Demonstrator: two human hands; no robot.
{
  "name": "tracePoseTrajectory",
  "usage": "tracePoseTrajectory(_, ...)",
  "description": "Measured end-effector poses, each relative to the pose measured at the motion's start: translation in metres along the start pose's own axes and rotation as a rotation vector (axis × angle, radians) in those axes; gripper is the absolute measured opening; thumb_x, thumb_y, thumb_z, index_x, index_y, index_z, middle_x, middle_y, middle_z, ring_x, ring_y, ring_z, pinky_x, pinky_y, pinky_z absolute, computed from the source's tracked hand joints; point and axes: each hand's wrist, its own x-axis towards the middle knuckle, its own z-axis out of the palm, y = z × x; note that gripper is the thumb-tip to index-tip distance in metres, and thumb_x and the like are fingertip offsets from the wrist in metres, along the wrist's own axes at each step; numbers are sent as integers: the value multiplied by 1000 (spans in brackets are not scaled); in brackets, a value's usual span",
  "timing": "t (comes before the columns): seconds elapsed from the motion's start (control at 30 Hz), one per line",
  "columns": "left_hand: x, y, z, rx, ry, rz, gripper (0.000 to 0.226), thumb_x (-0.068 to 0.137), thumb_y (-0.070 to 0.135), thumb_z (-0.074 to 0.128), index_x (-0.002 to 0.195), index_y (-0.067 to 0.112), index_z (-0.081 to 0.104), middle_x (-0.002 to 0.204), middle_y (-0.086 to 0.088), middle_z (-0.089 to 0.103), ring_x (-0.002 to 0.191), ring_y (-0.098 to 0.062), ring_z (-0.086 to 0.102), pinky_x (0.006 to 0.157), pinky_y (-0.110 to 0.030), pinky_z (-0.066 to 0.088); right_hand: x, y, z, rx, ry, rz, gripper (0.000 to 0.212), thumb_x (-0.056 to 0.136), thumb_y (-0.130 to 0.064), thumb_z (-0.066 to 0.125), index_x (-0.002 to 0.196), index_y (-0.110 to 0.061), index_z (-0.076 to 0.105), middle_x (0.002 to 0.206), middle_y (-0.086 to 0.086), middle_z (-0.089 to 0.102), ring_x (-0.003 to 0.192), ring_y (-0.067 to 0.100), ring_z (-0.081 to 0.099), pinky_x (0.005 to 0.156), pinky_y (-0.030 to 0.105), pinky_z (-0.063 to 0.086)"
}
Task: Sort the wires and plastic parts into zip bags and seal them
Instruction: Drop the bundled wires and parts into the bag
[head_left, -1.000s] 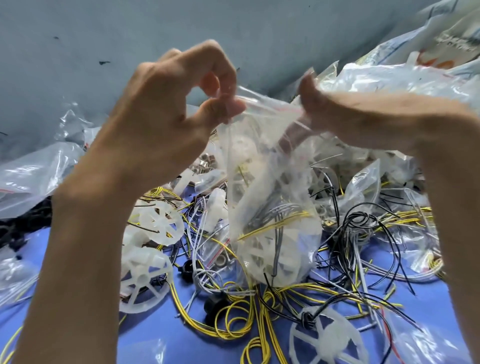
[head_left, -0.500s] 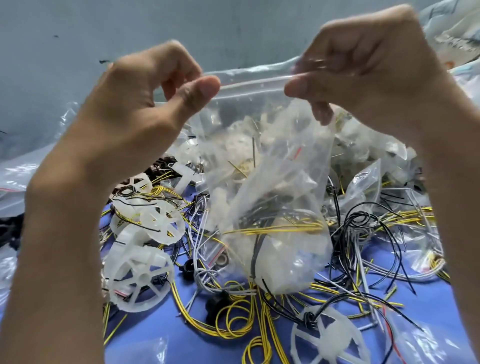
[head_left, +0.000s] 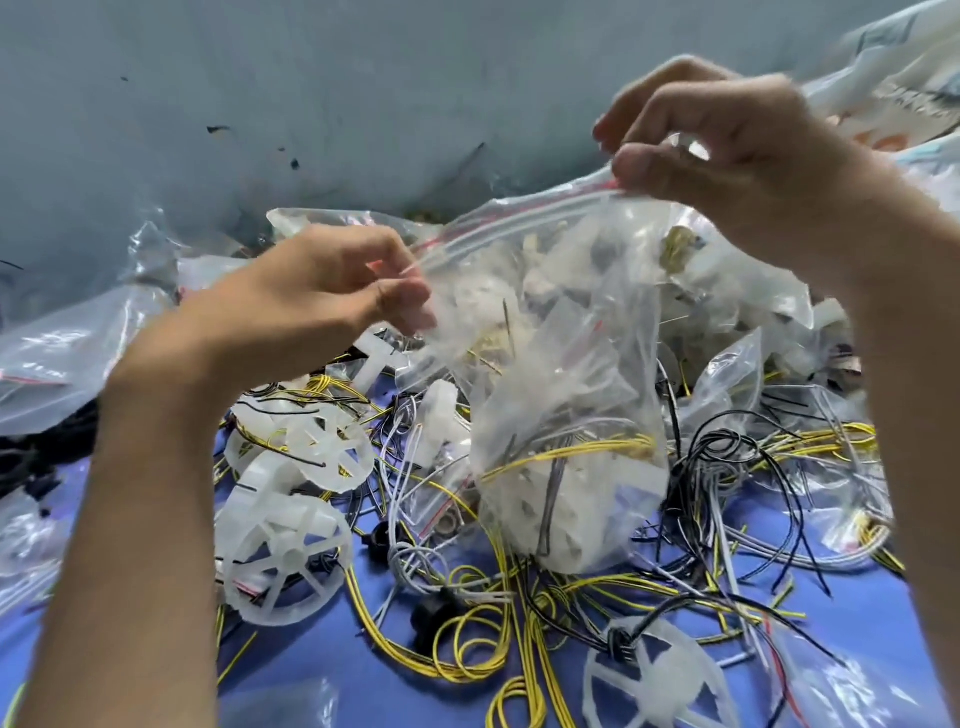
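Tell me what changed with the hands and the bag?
The left hand dropped lower while the right hand stayed high, so the zip bag tilted: its seal strip, level before, now slants up to the right. Both hands still pinch its ends. The white plastic wheels and yellow wires lie unmoved.

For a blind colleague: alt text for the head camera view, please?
Two hands hold a clear zip bag packed with white plastic parts and wires, the left hand pinching the low end of its zip strip, the right hand the high end. Below, loose wires, white plastic wheels and more bags cover a blue table.
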Motion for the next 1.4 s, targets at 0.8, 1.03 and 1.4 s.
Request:
tracePoseTrajectory(0.8, 7, -13, -7, -225, 391, 149, 33, 73, 12, 78, 81, 39, 62, 62, 17, 64, 64, 0, 58, 72, -9, 46, -8, 21, -15, 212, -30, 370, 7, 80, -20, 70, 76, -15, 70, 65, -8, 68, 60, -1, 55, 61, 11, 43)
tracePoseTrajectory(1.03, 8, -6, -4, -221, 408, 117, 36, 72, 1, 77, 76, 32, 58, 57, 15, 59, 59, 2, 53, 63, -7, 43, -3, 21, -13, 93, 23, 365, 13, 82, -21, 71, 69, -20, 70, 66, -7, 69, 62, 1, 56, 68, 23, 41)
tracePoseTrajectory(1.4, 10, -8, 3, -310, 342, 14, 18, 81, 17, 72, 89, 31, 64, 71, 15, 67, 68, 3, 59, 64, -4, 42, -5, 19, -3, 158, -112, 347, 14, 79, -28, 72, 82, -15, 74, 86, 18, 69, 72, 14, 52, 67, 35, 31)
